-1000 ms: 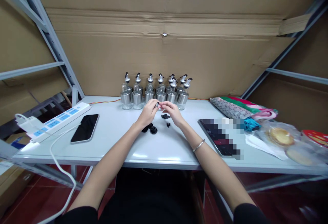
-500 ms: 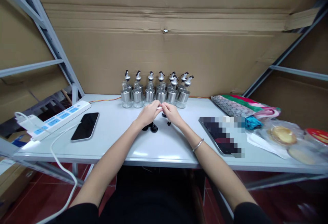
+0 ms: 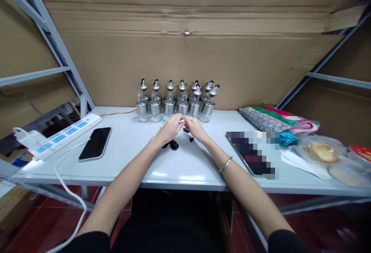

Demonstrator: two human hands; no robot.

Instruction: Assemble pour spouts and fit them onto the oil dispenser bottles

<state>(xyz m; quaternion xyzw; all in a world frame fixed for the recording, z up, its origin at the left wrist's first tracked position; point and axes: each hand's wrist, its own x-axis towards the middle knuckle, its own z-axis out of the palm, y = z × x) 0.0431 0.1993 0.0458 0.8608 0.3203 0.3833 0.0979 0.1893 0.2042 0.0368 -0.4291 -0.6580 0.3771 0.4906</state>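
My left hand (image 3: pixel 172 126) and my right hand (image 3: pixel 195 128) meet over the table, fingers pinched around a small whitish piece (image 3: pixel 181 121). Its exact kind is too small to make out. Below my left hand lie black round stopper-like parts (image 3: pixel 174 145), one partly hidden by the wrist. Small black pieces (image 3: pixel 191 140) rest beside my right hand. Just beyond the hands stand two rows of glass bottles with metal sleeves (image 3: pixel 155 108). The back ones carry silver pourer tops with black spouts (image 3: pixel 170 85), as do two at the front right; other front necks look bare.
To the left are a white power strip (image 3: pixel 69 131) with a cable and a dark phone (image 3: pixel 95 143). A partly blurred-out dark tablet-like object (image 3: pixel 249 154) lies on the right, near a patterned pouch (image 3: pixel 266 118) and bagged food (image 3: pixel 323 151). Cardboard (image 3: pixel 185 60) backs the table.
Both hands remain together at the same spot with the small whitish piece between them; the fingers have shifted slightly. The camera view has moved a little.
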